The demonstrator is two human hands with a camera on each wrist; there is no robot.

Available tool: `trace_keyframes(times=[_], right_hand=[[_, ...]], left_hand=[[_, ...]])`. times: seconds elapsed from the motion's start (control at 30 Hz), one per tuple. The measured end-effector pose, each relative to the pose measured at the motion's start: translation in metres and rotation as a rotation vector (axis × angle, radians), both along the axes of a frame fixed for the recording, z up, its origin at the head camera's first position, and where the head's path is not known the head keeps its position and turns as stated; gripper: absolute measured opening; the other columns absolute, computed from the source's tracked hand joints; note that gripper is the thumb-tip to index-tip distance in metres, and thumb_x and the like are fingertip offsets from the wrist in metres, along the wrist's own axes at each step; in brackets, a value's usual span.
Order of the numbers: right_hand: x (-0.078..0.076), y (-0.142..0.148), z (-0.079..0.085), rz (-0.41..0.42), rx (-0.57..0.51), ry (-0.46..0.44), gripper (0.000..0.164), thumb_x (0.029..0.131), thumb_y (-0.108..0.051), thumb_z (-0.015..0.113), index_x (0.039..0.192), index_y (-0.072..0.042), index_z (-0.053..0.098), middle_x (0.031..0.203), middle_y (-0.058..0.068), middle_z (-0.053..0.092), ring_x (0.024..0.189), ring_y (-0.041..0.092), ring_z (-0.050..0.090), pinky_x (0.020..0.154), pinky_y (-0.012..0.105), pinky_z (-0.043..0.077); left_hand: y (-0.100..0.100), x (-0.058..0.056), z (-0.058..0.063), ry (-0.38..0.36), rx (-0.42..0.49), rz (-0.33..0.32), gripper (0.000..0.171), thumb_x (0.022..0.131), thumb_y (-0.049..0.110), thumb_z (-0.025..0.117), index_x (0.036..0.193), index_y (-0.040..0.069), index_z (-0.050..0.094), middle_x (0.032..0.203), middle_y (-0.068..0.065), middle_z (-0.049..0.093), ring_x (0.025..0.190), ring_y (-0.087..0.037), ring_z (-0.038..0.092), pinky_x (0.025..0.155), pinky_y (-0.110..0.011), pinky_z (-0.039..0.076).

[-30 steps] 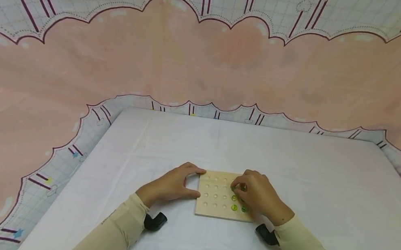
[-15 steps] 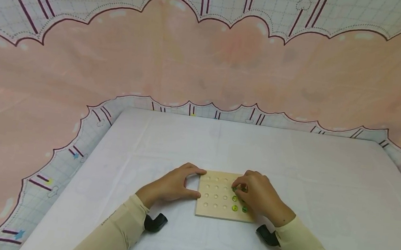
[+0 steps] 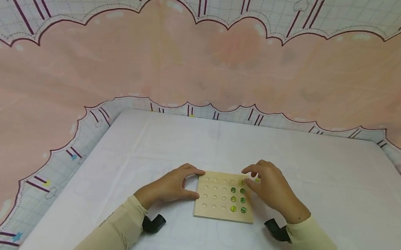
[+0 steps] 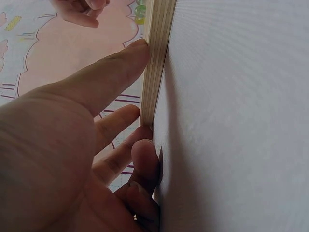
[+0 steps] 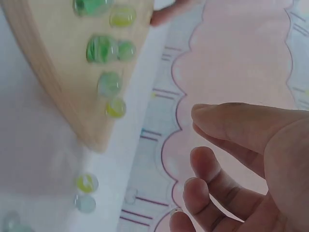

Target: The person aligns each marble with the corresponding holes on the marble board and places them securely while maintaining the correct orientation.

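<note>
A pale wooden board (image 3: 213, 215) with rows of round dimples lies on the white table. Green and yellow glass marbles (image 3: 233, 199) sit in dimples of its two right-hand columns. My left hand (image 3: 168, 185) touches the board's left side, thumb at the edge and index finger at the far corner; the board's layered edge (image 4: 157, 63) shows beside the thumb in the left wrist view. My right hand (image 3: 271, 187) hovers by the board's far right corner, thumb and fingers apart with nothing between them. Beyond the board lies a loose yellow-green marble (image 5: 87, 182), close to a paler one (image 5: 85, 203).
Another pale marble (image 5: 17, 224) shows at the lower left of the right wrist view. A white cloth (image 3: 169, 138) covers the table, and a patterned pink curtain (image 3: 207, 64) hangs behind it. Black wrist mounts (image 3: 154, 223) stick out below both hands.
My right hand has lifted off the marbles and moved away to the far right, its fingers now spread. More marbles in the right columns show. My left hand stays at the board's edge.
</note>
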State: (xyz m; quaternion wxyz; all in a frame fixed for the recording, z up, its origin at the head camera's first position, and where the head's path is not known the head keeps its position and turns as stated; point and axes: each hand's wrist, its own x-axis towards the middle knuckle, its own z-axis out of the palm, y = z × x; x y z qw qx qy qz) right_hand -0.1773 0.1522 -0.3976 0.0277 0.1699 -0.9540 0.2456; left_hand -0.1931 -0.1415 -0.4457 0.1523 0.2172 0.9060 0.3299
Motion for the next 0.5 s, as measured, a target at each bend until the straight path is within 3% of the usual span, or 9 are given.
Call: trace_keyframes(times=[0.2,0.5], right_hand=[[-0.004,0.012,0.003,-0.015,-0.021,0.042,0.022,0.084,-0.004,0.078,0.105,-0.008,0.077,0.086,0.003,0.063,0.084,0.025,0.058,0.07,0.033,0.046],[-0.011,0.022,-0.005,-0.079,0.005,-0.004,0.023,0.085,-0.007,0.078,0.108,-0.007,0.076,0.09,0.006,0.064,0.085,0.024,0.056,0.071,0.033,0.045]], left_hand=[[-0.001,0.0,0.0,0.008,0.001,0.002,0.068,0.083,0.032,0.083,0.144,0.025,0.054,0.141,0.002,0.049,0.08,-0.012,0.05,0.076,-0.03,0.043],[-0.001,0.002,-0.001,0.006,-0.001,0.01,0.068,0.082,0.033,0.083,0.144,0.026,0.054,0.142,0.003,0.049,0.084,-0.014,0.051,0.081,-0.033,0.043]])
